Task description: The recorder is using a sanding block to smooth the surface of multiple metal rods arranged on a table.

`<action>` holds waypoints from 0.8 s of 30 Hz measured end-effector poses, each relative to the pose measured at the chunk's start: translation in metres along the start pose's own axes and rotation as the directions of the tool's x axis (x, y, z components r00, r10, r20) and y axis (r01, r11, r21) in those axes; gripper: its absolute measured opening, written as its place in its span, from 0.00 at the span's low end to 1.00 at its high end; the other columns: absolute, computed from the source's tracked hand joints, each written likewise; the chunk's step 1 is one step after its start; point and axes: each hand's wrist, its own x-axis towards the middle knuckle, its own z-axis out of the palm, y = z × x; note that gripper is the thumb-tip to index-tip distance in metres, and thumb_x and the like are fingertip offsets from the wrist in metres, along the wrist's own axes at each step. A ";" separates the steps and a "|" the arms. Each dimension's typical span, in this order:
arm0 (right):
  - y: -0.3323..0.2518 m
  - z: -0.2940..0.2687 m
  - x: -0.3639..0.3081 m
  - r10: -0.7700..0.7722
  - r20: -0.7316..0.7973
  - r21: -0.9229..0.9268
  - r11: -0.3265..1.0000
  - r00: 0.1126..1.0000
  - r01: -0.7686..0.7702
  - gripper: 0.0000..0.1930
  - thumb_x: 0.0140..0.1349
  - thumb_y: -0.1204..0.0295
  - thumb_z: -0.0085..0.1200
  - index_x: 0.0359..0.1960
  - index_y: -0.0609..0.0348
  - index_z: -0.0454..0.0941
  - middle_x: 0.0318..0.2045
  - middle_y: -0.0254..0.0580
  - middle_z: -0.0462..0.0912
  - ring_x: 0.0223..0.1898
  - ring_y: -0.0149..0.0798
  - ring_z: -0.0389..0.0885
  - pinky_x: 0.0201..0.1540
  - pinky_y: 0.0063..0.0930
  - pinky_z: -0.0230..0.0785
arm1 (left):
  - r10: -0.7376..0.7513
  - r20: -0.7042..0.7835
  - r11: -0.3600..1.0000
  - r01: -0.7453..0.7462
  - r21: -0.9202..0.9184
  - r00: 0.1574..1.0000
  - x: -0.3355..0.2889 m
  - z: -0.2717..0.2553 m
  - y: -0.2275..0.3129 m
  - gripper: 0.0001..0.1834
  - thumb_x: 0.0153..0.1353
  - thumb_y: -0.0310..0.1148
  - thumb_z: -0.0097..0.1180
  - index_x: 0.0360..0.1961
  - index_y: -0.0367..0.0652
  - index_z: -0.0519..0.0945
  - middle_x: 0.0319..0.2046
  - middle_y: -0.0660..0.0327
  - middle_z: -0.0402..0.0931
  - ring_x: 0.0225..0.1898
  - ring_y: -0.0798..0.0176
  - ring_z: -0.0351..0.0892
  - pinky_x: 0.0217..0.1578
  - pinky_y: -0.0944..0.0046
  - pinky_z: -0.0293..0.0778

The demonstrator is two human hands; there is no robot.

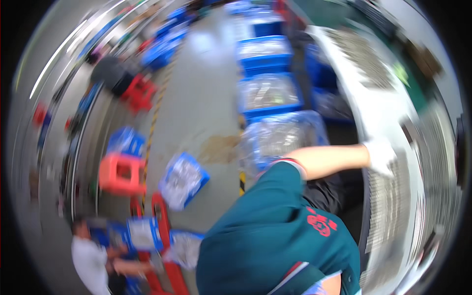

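Observation:
My left hand [381, 156], in a white glove, reaches over the white bench [386, 115] on the right. Its fingers look loosely stretched out, and nothing shows held in them. They are at the far end of a long row of thin, grey, closely set pieces [388, 206], touching or just above it. Blur hides the kind of these pieces. Of my right arm [329, 285], only a bit of bare skin below the sleeve shows at the lower edge. A pale, smeared shape [418, 270] at the lower right may be my right hand; its fingers cannot be made out.
Blue crates [270, 93] with plastic-wrapped contents line the bench's left side. Another grey batch [361, 56] lies farther along the bench. A blue crate [183, 181], a red stool [123, 173] and a red pallet truck [169, 250] stand left. A person in white [88, 255] works beside it.

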 end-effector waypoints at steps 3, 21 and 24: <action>-0.046 -0.016 -0.019 0.108 0.027 0.027 0.994 0.994 -0.109 0.27 0.67 0.67 0.44 0.67 0.59 0.57 0.67 0.44 0.59 0.69 0.43 0.54 0.70 0.36 0.44 | 0.044 -0.061 0.989 -0.052 -0.135 0.997 -0.006 -0.013 -0.010 0.27 0.48 0.58 0.57 0.27 0.41 0.81 0.24 0.50 0.78 0.27 0.47 0.77 0.32 0.50 0.73; -0.046 -0.011 -0.140 0.378 0.622 0.562 -0.825 0.686 -0.054 0.38 0.62 0.58 0.55 0.67 0.63 0.49 0.64 0.63 0.54 0.64 0.65 0.56 0.64 0.63 0.54 | -0.436 0.239 0.666 0.490 -0.563 0.868 0.002 -0.015 -0.041 0.18 0.67 0.37 0.50 0.51 0.36 0.78 0.45 0.56 0.80 0.47 0.69 0.77 0.51 0.70 0.69; -0.051 -0.005 -0.126 0.359 0.681 0.505 -0.861 0.638 -0.055 0.39 0.61 0.58 0.56 0.67 0.63 0.50 0.64 0.62 0.55 0.64 0.64 0.57 0.64 0.63 0.54 | -0.504 0.236 0.626 0.540 -0.563 0.831 0.003 -0.017 -0.035 0.18 0.67 0.35 0.49 0.51 0.33 0.77 0.45 0.55 0.80 0.48 0.68 0.77 0.52 0.70 0.68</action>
